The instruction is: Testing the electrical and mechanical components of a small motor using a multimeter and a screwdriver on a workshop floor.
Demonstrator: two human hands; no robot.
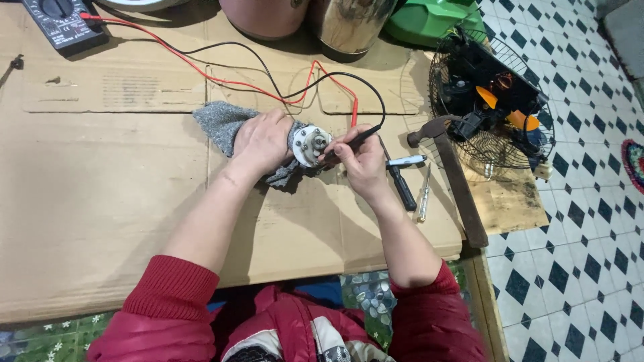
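The small motor (311,145) lies near the middle of the table (100,201), on the brown cardboard sheet (134,167) that covers it. It is wrapped in a grey cloth (225,122), probably so that it does not slip and the palm is protected from its edges. Its round metal end plate faces right, toward the probe.

The left hand (263,142) is closed over the cloth and the motor body, fingers curled around it, and presses it down against the cardboard. The right hand (362,161) pinches the black test probe (354,139) like a pen, between thumb and first fingers, and the tip touches the end plate. The black lead and the red lead (221,82) run to the far left, to the multimeter (59,21).

Just right of the right hand lie a screwdriver (401,184), a smaller tester screwdriver (424,196) and a hammer (456,175). Farther right stands an opened fan (493,100) with its wire guard.
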